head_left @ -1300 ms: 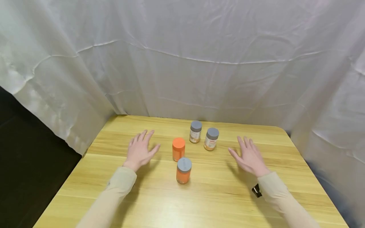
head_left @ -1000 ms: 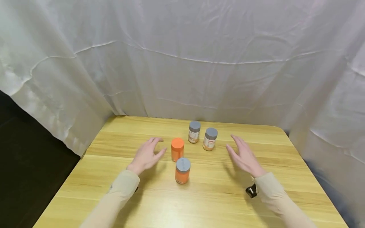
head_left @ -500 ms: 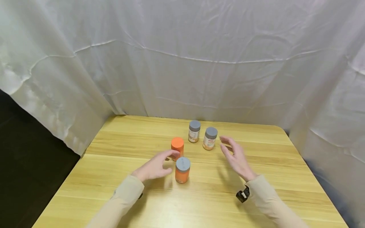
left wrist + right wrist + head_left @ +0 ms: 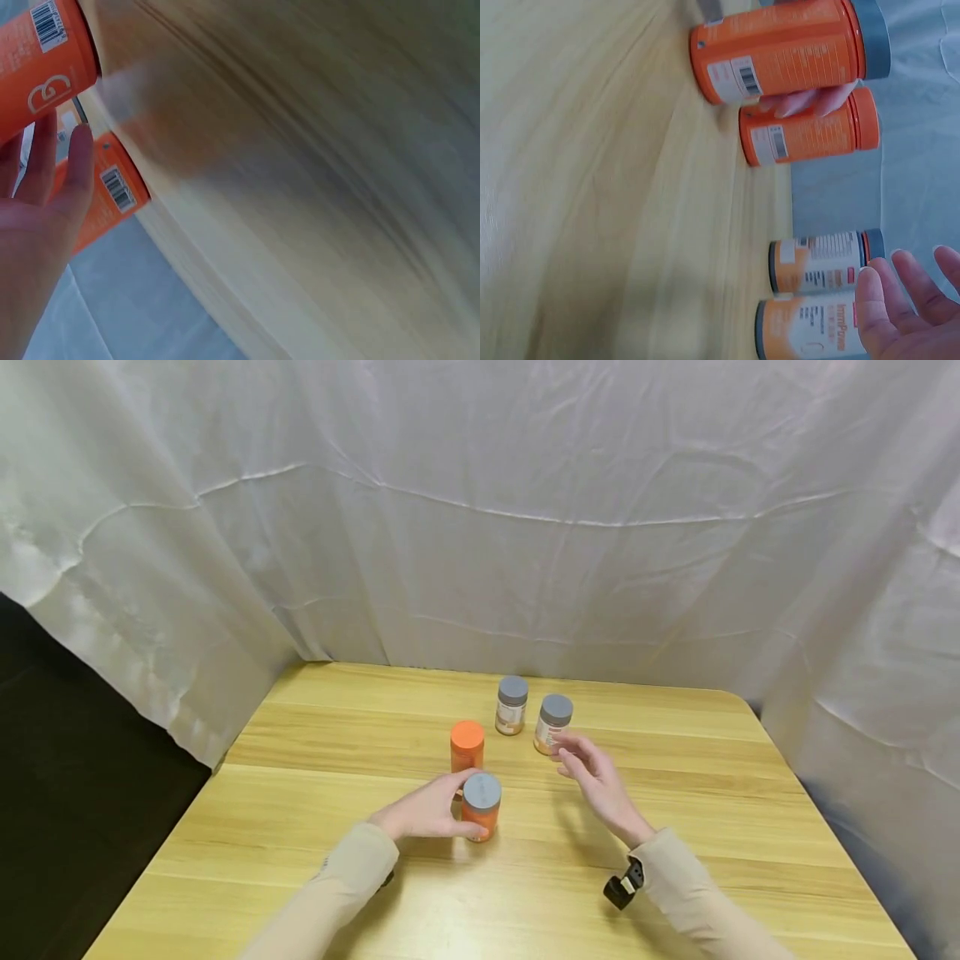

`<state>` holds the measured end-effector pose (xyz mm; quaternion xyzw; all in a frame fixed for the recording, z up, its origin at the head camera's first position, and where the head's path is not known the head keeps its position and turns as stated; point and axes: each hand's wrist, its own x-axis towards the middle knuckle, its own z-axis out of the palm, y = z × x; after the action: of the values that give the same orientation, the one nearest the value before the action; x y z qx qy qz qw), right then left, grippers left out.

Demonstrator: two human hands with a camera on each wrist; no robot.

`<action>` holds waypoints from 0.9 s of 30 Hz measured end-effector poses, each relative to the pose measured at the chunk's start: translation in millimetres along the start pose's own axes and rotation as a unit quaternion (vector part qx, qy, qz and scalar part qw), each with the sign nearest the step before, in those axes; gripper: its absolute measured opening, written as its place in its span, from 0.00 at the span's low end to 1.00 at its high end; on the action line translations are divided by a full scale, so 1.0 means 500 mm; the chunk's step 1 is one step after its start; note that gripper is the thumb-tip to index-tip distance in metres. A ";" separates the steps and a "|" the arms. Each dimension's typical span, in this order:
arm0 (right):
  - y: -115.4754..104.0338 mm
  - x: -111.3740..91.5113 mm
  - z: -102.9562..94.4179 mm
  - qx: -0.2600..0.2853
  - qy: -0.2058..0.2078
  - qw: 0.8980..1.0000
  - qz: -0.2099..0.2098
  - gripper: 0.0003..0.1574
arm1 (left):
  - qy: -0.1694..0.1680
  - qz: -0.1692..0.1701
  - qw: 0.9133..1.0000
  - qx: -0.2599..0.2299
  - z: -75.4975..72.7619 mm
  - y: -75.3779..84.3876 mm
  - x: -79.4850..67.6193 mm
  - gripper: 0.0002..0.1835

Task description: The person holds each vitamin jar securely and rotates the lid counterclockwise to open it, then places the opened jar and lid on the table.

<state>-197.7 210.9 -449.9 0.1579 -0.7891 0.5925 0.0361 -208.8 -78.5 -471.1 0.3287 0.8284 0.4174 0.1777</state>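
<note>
My left hand [image 4: 431, 810] reaches round an orange jar with a grey lid [image 4: 482, 795], thumb across its near side and fingers behind it. In the right wrist view those fingers show between this jar [image 4: 780, 54] and an all-orange jar [image 4: 810, 133]. That second jar, with its orange lid [image 4: 467, 737], stands just behind. My right hand [image 4: 603, 789] hovers with loosely bent fingers, overlapping the lower part of a white-labelled jar with a grey lid [image 4: 556, 712]. Nothing is in its grasp. Another white-labelled jar [image 4: 512, 706] stands slightly farther back and left.
All the jars stand upright on a light wooden table [image 4: 300, 793]. A pale curtain [image 4: 525, 568] hangs along its back and sides. Something black [image 4: 82, 793] lies beyond the left edge. A black band with a small device [image 4: 622, 887] sits at the right wrist.
My left hand has moved right and nearer, past the all-orange jar, and closed round the grey-lidded orange jar. My right hand has drifted left towards the white-labelled jar. The jars have not moved.
</note>
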 end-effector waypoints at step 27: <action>0.013 -0.014 0.037 0.088 -0.023 0.993 0.074 0.28 | 0.001 0.038 0.999 0.025 0.044 0.007 0.057 0.27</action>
<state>-190.5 196.5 -463.2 0.1152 -0.7441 0.6568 -0.0394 -215.6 -44.6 -481.7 0.3637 0.8259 0.4031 0.1521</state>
